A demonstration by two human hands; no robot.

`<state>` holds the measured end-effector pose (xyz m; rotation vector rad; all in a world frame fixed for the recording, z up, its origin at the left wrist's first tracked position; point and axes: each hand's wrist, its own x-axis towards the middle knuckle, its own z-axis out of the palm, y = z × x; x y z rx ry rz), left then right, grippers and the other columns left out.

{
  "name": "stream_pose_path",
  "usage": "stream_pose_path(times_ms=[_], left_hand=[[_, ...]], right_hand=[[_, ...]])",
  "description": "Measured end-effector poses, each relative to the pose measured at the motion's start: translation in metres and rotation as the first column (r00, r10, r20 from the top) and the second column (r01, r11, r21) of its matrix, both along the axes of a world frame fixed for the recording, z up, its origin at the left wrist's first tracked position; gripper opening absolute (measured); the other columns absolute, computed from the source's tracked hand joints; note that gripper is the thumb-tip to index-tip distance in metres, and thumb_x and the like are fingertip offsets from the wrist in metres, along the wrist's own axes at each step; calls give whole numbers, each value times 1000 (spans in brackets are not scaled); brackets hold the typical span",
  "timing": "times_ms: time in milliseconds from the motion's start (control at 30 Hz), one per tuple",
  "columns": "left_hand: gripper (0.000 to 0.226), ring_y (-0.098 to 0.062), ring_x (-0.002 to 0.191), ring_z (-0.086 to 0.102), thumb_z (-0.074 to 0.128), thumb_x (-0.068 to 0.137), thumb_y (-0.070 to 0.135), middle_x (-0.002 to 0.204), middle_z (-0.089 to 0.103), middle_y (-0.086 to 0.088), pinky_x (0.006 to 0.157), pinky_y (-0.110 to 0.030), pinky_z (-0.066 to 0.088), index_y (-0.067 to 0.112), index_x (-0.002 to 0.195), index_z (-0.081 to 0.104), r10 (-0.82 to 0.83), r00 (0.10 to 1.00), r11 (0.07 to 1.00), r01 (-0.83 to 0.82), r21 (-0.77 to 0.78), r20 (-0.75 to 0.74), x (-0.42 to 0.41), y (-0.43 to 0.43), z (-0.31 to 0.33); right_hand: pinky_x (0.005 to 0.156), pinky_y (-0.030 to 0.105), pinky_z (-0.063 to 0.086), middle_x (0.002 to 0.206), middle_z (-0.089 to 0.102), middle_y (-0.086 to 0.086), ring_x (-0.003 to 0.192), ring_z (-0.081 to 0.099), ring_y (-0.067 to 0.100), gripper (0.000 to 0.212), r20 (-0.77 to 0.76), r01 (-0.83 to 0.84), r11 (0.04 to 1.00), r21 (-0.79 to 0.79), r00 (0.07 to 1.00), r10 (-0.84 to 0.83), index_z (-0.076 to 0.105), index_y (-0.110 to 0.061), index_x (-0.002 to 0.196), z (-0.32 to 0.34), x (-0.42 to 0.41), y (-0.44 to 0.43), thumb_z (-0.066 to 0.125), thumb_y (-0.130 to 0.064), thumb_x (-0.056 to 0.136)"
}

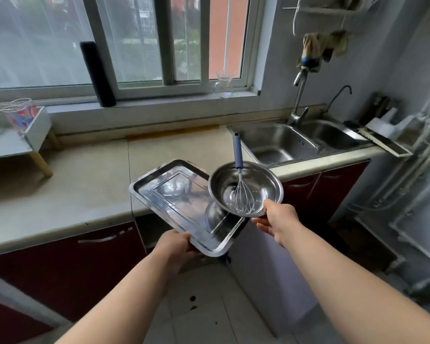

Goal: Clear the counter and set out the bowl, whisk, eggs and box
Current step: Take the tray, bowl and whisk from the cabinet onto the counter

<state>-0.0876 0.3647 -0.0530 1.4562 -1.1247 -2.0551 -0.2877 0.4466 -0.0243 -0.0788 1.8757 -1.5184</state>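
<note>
In the right hand [277, 219]: steel bowl [221, 180], gripped at its near rim, thumb over the edge and fingers curled beneath. The bowl is held in the air, tilted slightly toward the person, over the front edge of the counter [85, 184]. The whisk [243, 194] stands inside it, wire head on the bowl's floor, blue handle leaning on the far rim and pointing away from the hand.

Just left of the right hand, a flat steel tray [174, 192] is also off the counter. Its right corner passes under the bowl; contact between the two cannot be confirmed. The left hand [176, 249] clamps the tray's near edge, fingers wrapped underneath. The hands are apart, each holding its own item.

Beyond the right hand, a double steel sink [278, 142] is set into the counter, with a faucet [299, 95] behind it. Beyond the left hand, across the countertop, a dark roll [97, 73] leans upright on the window sill. Far to the left of that hand sits a small white rack [35, 127]. Red cabinet doors [67, 256] run below the counter, beside the left forearm.
</note>
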Motion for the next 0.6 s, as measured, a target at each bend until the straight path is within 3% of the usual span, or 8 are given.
stream_pose_path(times_ms=[233, 333, 433, 600], left_hand=[[22, -30, 82, 70, 49, 90, -7, 92, 73, -18, 63, -34, 58, -1, 101, 68, 8, 997, 997, -1, -83, 81, -33, -60, 0], [22, -22, 63, 66, 50, 89, -8, 82, 72, -15, 57, -29, 56, 4, 90, 68, 28, 994, 995, -18, -99, 104, -46, -81, -8], [22, -19, 56, 64, 53, 86, -10, 83, 70, -16, 55, -27, 55, 4, 98, 65, 70, 993, 994, -62, -84, 96, -53, -98, -13], [22, -12, 46, 65, 53, 87, -8, 75, 70, -9, 45, -21, 54, 9, 95, 65, 94, 992, 994, -88, -71, 88, -56, -136, -23]], right_hand=[[35, 17, 46, 66, 63, 12, 33, 58, 9, 13, 25, -107, 994, 11, 994, 107, 57, 0, 84, 2, -36, -74, 49, -9, 87], [32, 17, 44, 71, 62, 12, 32, 58, 9, 19, 40, -151, 988, 22, 988, 150, 57, 2, 99, -9, -48, -107, 48, -11, 89], [32, 17, 42, 84, 64, 15, 34, 60, 9, 30, 50, -186, 982, 43, 982, 184, 55, 4, 114, -19, -56, -134, 48, -13, 91], [34, 18, 43, 89, 66, 18, 36, 62, 11, 32, 56, -226, 971, 81, 973, 222, 56, 5, 115, -38, -57, -181, 47, -11, 89]])
